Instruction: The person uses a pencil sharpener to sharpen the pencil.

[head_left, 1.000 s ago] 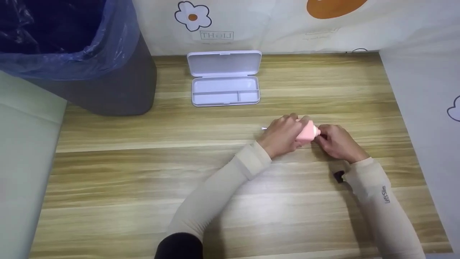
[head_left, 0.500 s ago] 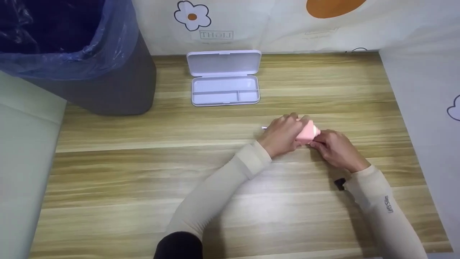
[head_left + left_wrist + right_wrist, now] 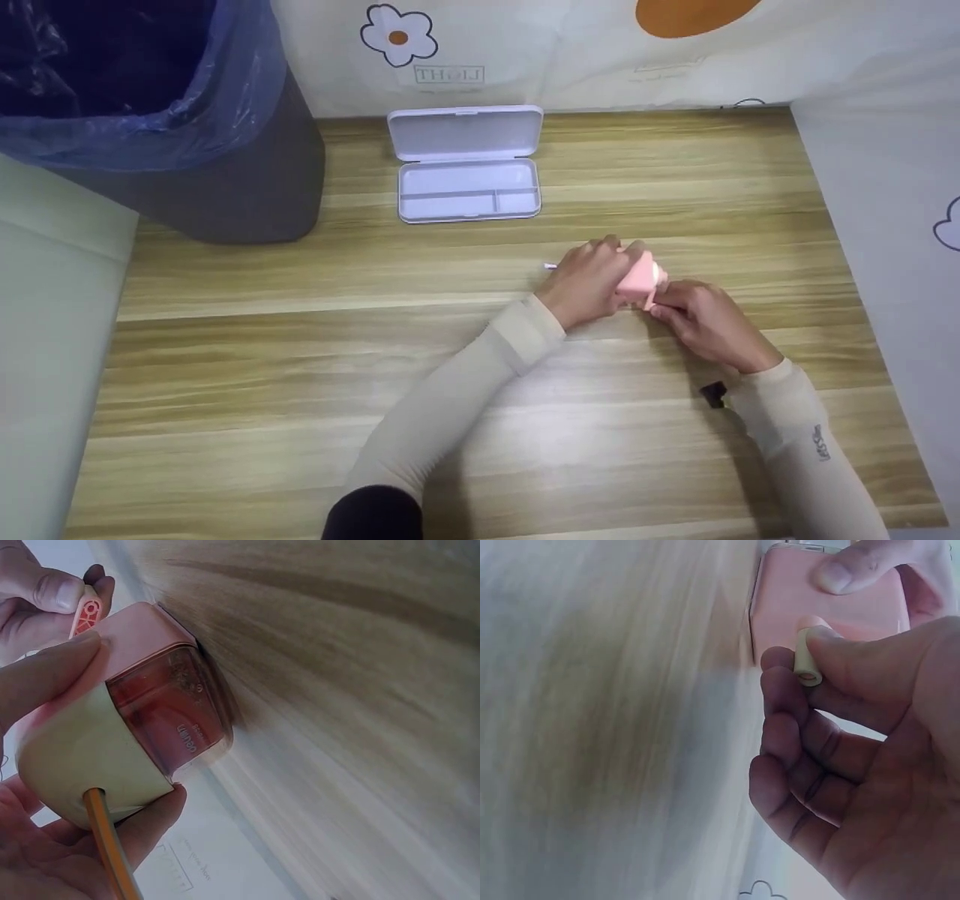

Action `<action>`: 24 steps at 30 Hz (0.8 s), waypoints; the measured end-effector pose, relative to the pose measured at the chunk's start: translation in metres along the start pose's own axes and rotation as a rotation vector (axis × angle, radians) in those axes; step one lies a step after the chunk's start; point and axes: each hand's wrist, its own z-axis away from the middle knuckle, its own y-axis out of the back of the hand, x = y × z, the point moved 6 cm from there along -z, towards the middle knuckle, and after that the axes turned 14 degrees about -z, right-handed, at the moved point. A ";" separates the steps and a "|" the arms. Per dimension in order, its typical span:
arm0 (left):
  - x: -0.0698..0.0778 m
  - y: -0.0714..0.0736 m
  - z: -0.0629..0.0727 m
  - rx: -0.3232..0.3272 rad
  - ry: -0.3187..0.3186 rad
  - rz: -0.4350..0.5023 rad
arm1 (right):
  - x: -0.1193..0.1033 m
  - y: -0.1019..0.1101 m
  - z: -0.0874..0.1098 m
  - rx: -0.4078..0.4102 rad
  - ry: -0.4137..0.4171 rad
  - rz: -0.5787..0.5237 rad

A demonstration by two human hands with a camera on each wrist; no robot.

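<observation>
My left hand (image 3: 589, 283) grips a pink and cream crank pencil sharpener (image 3: 639, 276) on the wooden table. The left wrist view shows a see-through shavings drawer (image 3: 176, 716) on its side, with reddish contents. An orange pencil (image 3: 111, 844) is inserted in the round hole of the cream front; its far end sticks out left of my left hand in the head view. At the sharpener's other end, my right hand (image 3: 712, 324) pinches the cream knob (image 3: 806, 664) of the crank (image 3: 88, 611) between thumb and forefinger. The crank arm points down toward me in the head view.
A pale lilac pencil case (image 3: 469, 191) lies with its lid raised at the back, its compartments showing bare. A grey bin (image 3: 247, 195) with a blue liner stands at the left. A patterned sheet (image 3: 570, 52) hangs along the back edge.
My right hand has swung the crank downward, toward me, moving the knob from beside the sharpener's end to below it. My left hand and the sharpener have stayed in place.
</observation>
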 end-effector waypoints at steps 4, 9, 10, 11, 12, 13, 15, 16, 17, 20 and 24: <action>0.000 0.000 0.001 0.004 0.005 -0.002 | -0.005 0.001 0.001 -0.003 0.017 0.026; 0.000 0.001 0.002 0.032 -0.002 -0.023 | -0.010 0.003 0.004 -0.003 0.033 0.036; 0.000 0.001 0.002 0.035 -0.005 -0.025 | -0.011 0.003 0.005 -0.003 0.033 0.040; 0.000 0.001 0.002 0.037 -0.006 -0.024 | -0.012 0.004 0.005 -0.002 0.033 0.044; 0.000 0.001 0.002 0.037 -0.006 -0.021 | -0.013 0.005 0.006 -0.003 0.035 0.047; 0.000 0.001 0.002 0.037 -0.006 -0.017 | -0.015 0.006 0.007 -0.003 0.037 0.052; 0.001 0.001 0.002 0.029 -0.008 -0.010 | -0.019 0.010 0.008 0.001 0.048 0.055; 0.001 0.002 0.002 0.025 -0.007 -0.006 | -0.022 0.012 0.009 0.007 0.055 0.055; 0.001 0.001 0.002 0.023 -0.007 -0.002 | -0.024 0.015 0.010 0.014 0.063 0.051; 0.000 0.001 0.001 0.022 -0.002 0.001 | -0.031 0.024 0.011 0.044 0.080 0.034; 0.000 0.001 0.000 0.025 -0.009 0.004 | -0.036 0.031 0.011 0.063 0.091 0.044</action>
